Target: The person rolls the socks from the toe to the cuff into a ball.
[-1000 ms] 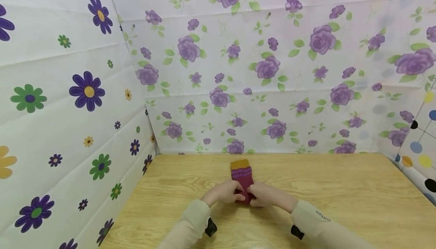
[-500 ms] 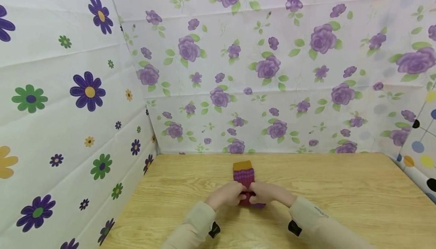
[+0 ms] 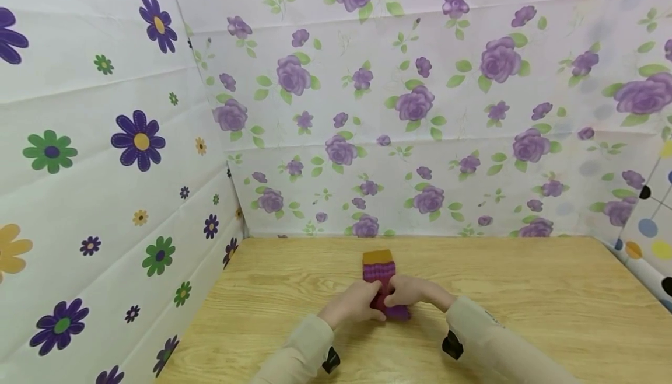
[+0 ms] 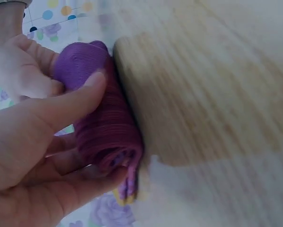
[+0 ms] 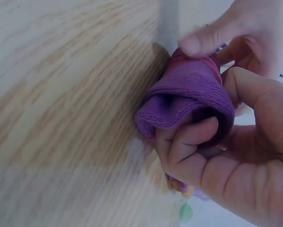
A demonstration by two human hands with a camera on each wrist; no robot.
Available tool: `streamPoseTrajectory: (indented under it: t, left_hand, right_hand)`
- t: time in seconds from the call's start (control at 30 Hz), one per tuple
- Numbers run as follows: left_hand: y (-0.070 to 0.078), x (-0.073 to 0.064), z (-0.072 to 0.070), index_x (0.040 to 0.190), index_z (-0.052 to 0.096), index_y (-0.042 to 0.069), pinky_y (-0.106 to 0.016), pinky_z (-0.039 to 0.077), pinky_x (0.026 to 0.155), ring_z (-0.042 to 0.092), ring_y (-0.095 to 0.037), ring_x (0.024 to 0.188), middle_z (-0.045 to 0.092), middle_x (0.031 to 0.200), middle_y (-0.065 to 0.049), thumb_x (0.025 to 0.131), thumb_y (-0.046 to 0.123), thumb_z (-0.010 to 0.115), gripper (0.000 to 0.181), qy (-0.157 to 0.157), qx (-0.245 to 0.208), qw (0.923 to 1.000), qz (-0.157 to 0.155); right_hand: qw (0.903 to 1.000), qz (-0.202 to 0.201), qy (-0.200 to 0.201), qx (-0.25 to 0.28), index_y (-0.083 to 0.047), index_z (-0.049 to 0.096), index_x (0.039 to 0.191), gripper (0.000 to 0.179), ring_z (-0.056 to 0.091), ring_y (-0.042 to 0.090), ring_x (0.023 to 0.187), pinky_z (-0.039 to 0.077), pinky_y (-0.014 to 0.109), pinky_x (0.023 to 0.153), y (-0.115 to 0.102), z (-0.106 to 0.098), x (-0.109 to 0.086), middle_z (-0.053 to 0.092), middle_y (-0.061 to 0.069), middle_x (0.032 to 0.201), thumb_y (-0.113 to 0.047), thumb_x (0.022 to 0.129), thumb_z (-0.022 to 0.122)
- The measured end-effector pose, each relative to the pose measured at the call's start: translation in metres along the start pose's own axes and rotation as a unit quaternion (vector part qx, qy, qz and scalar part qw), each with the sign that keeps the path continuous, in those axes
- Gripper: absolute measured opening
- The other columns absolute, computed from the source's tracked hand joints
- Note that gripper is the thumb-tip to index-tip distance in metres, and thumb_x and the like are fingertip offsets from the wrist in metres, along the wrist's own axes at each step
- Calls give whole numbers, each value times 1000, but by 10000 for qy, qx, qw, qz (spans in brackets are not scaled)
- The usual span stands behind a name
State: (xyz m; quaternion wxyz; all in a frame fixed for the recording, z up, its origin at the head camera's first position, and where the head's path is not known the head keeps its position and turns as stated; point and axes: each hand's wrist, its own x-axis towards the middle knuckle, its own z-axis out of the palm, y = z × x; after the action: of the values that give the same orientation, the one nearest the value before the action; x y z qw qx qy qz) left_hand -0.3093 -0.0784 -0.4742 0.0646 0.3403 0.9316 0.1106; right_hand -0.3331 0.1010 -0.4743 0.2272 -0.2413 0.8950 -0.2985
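Observation:
A pair of knitted socks point(image 3: 379, 271), maroon with purple bands and an orange end, lies on the wooden table with its near part rolled up. My left hand point(image 3: 354, 303) holds the left end of the roll. In the left wrist view, its thumb lies on the maroon knit point(image 4: 106, 127) and a fingertip touches the coiled edge. At the other end, my right hand point(image 3: 413, 290) grips the purple part point(image 5: 193, 92), with curled fingers tucked into the fold. Beyond the roll, the orange end point(image 3: 378, 257) lies flat, pointing away from me.
The wooden table point(image 3: 504, 290) extends on both sides of the hands. A rose-patterned cloth point(image 3: 325, 104) hangs behind it, a daisy-patterned one point(image 3: 94, 180) at the left, and a dotted one point(image 3: 651, 244) at the right.
The near part of the socks has been rolled away from me, and a purple end now shows at the lower right. My left fingers have spread a little around the roll.

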Motion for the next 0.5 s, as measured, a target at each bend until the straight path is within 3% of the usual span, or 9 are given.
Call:
streamPoseTrajectory:
  t: [0.17, 0.3, 0.5]
  left_hand:
    - [-2, 2, 2, 91, 55, 12, -16, 34, 53, 41, -2, 61, 50, 73, 7, 90, 29, 69, 22, -11, -267, 9995, -149]
    - [-3, 4, 1, 88, 57, 13, -18, 31, 53, 39, -3, 59, 48, 71, 8, 91, 27, 68, 18, -55, -225, 9996, -150]
    - [-7, 5, 2, 77, 55, 12, -18, 30, 51, 35, -4, 54, 41, 63, 8, 92, 25, 67, 23, -101, -430, 9990, -121]
  right_hand:
    - [9960, 547, 273, 645, -11, 45, 70, 25, 30, 6, 43, 26, 20, 42, 5, 4, 2, 37, -5, 55, -17, 89, 61]
    - [9962, 427, 641, 404, -16, 40, 59, 35, 32, 6, 41, 27, 19, 40, 7, 9, 3, 32, -8, 50, -18, 87, 62]
    - [9906, 366, 1317, -42, -16, 39, 56, 37, 28, 7, 45, 23, 21, 44, 3, 15, 2, 32, -7, 50, -18, 82, 66]
